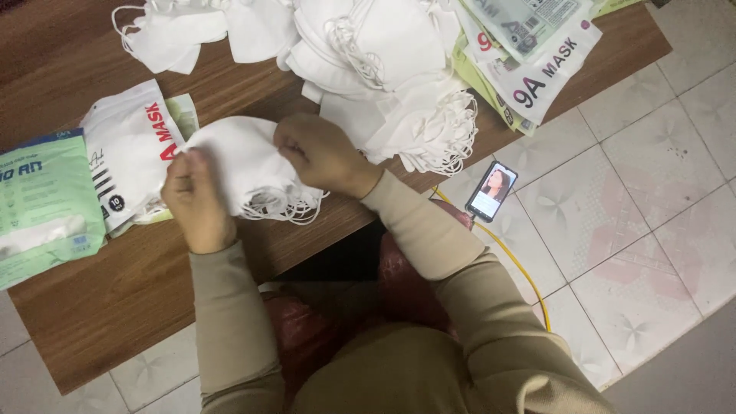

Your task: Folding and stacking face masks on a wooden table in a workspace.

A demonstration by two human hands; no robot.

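A small stack of white face masks [244, 165] with looped ear straps rests on the brown wooden table [115, 299]. My left hand [195, 201] grips the stack's left edge, next to the mouth of a white plastic pouch [126, 149] with red lettering. My right hand [320, 153] presses down on the stack's right side, fingers curled over it. Both arms wear beige sleeves.
A large heap of loose white masks [383, 69] covers the table's far side. More printed pouches [529, 61] lie at the far right, a green packet [42, 203] at the left. A phone [491, 192] with a yellow cable lies on the tiled floor.
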